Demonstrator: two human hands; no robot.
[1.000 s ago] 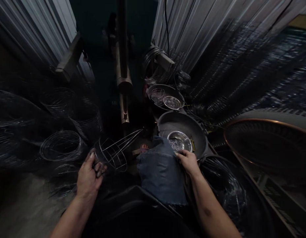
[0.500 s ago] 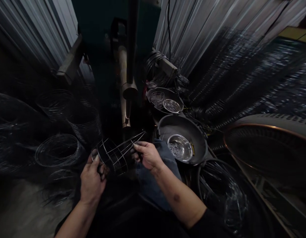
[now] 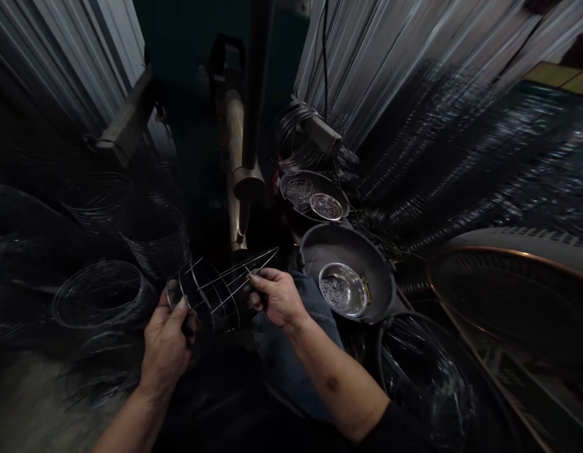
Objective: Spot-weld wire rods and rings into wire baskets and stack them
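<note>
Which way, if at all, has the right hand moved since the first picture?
Yes: the bare right hand moved left, away from the round steel bowl, onto the wire cage.

Two dark, wok-like pans [image 3: 348, 225] sit in front of me to the right, one behind the other. The nearer holds a steel bowl [image 3: 342, 264] of small wire pieces. The farther pan [image 3: 315, 173] holds a small steel dish [image 3: 326, 194] and a little wire frame [image 3: 299, 189]. Coils of wire [image 3: 100, 296] lie on my left on the concrete floor [image 3: 27, 402], and another coil [image 3: 428, 384] lies near on my right. Beyond it is a big round frame with a copper-coloured rim [image 3: 509, 250]. Corrugated metal sheeting [image 3: 367, 75] rises behind, with an upright metal pipe [image 3: 235, 138] at the far middle.
</note>
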